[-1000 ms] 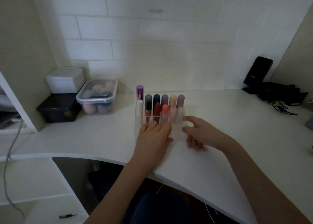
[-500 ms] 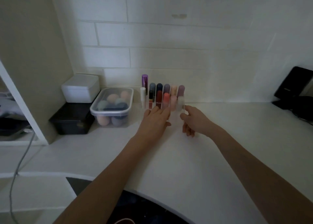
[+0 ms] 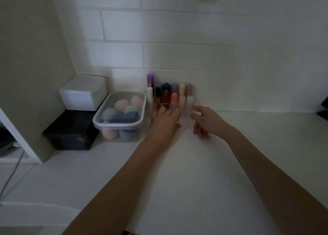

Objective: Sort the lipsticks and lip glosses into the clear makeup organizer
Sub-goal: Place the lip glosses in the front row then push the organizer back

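Worktop [image 3: 177, 172]: white, bare in front; the organizer now stands far back at the tiled wall, pushed away from the near edge.
Tub [image 3: 120, 117]: lidded, just left of the organizer.
Organizer [image 3: 171, 101]: clear, filled with upright lipsticks and glosses; sorting looks done.
Left hand [image 3: 165, 122]: fingers flat against its front.
Right hand [image 3: 205, 121]: fingers loosely curled at its right corner, gripping nothing.

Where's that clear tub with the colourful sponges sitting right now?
In the head view, the lidded sponge tub sits left of centre on the counter, between the black box and the lipstick-filled organizer.
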`<state>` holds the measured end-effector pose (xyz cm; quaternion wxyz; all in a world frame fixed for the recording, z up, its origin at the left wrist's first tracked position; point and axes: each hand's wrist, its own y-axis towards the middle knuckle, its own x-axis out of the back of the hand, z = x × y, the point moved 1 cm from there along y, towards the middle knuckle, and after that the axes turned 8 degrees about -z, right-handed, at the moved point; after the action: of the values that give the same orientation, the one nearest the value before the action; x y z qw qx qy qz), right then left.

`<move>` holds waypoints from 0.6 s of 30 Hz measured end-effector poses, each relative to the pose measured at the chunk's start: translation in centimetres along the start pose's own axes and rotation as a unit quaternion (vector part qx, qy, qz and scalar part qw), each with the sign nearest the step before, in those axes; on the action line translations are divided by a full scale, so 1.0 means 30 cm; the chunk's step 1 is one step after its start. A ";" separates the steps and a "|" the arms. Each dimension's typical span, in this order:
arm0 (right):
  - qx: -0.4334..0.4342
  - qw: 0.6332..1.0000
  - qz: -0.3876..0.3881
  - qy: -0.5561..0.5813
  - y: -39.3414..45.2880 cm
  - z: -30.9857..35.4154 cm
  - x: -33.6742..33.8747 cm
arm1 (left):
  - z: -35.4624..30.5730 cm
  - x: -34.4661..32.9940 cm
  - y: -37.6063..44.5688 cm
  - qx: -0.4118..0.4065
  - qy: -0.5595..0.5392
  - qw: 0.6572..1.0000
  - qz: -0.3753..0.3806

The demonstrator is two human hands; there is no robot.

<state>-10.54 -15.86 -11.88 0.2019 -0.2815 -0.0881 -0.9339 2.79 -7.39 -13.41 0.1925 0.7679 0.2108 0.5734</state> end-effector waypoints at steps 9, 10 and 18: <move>0.236 0.934 -0.264 -0.040 0.012 0.150 0.077 | 0.000 0.010 -0.003 -0.006 0.038 0.991 -0.125; 0.265 0.935 -0.232 -0.046 0.024 0.183 0.052 | 0.003 0.015 -0.002 -0.005 0.013 0.989 -0.146; 0.312 0.924 -0.168 -0.144 0.161 0.233 -0.121 | 0.003 -0.012 -0.007 0.058 0.048 0.987 -0.144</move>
<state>-2.29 -17.08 -7.92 0.1051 -0.3172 -0.4488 -0.8288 2.76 -7.42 -13.84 0.2182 0.7110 0.3611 0.5626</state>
